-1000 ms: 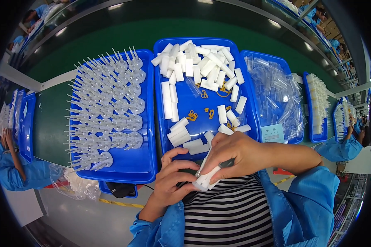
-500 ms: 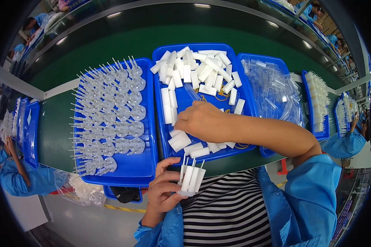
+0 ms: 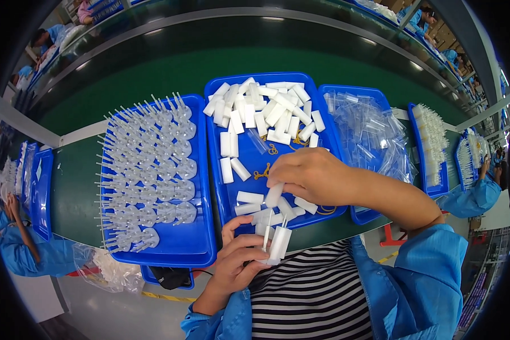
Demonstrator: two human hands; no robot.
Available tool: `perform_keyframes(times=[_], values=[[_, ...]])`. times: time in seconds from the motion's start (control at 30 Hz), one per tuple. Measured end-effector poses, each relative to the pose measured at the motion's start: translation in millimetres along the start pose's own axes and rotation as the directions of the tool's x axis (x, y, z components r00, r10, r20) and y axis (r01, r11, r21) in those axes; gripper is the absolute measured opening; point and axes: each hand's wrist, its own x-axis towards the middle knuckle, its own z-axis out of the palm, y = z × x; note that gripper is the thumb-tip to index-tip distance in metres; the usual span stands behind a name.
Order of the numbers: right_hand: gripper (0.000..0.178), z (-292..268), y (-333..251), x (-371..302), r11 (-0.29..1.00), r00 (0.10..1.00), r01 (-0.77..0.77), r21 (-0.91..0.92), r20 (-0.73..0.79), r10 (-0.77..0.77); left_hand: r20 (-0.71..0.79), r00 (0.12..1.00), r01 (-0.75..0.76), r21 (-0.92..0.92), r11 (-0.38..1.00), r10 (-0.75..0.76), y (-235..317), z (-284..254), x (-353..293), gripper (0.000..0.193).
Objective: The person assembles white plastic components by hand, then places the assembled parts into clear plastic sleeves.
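Observation:
My left hand [image 3: 232, 263] grips a clear plastic base with upright thin rods [image 3: 267, 231], held upright just in front of the middle tray. White foam block pieces [image 3: 280, 242] are on some of its rods. Above it, my right hand [image 3: 309, 177] pinches another white foam piece [image 3: 275, 196] between thumb and fingers, tilted, close over the rods. Many loose white foam pieces [image 3: 277, 110] fill the back of the blue middle tray [image 3: 218, 199], with several more lying near its front edge. Yellow rubber bands [image 3: 262, 171] lie among them.
On the left, a blue tray [image 3: 175, 258] bears rows of clear rodded bases [image 3: 153, 164]. To the right stands a blue tray of clear plastic sleeves [image 3: 368, 130]. Beyond it is a tray of white rodded parts [image 3: 430, 139]. Co-workers in blue sit at both sides.
My right hand has come nearer and to the right from the tray's left part, bringing a white foam piece over the rods. My left hand has turned its base slightly.

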Motion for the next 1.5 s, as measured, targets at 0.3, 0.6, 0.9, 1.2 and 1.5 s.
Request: perform_keyframes(times=[0.3, 0.6, 0.9, 1.2, 1.5], values=[[0.017, -21, 4, -30, 0.998, 1.000, 0.028, 0.059, -0.008, -0.027, 0.155, 0.988, 0.020, -0.006, 1.000, -0.019, -1, 11, 12, 0.018], [0.023, -41, 5, -52, 0.990, 0.991, -0.073, 0.121, 0.122, 0.058, 0.248, 0.968, 0.025, 0.012, 1.000, -0.028, 5, 22, 22, 0.017], [0.020, -46, 17, -64, 0.835, 0.972, -0.114, 0.538, 0.235, -0.018, 0.349, 0.936, -0.065, 0.057, 0.996, 0.041, 4, 28, 32, 0.017], [0.018, -24, 6, -75, 0.878, 0.989, -0.138, 0.458, 0.105, 0.100, 0.391, 0.919, -0.098, 0.121, 0.988, 0.043, 3, 32, 38, 0.017], [0.010, -15, -5, -80, 0.763, 0.970, -0.225, 0.606, 0.063, 0.236, 0.368, 0.929, -0.071, 0.079, 0.994, 0.037, 0, 36, 41, 0.015]])
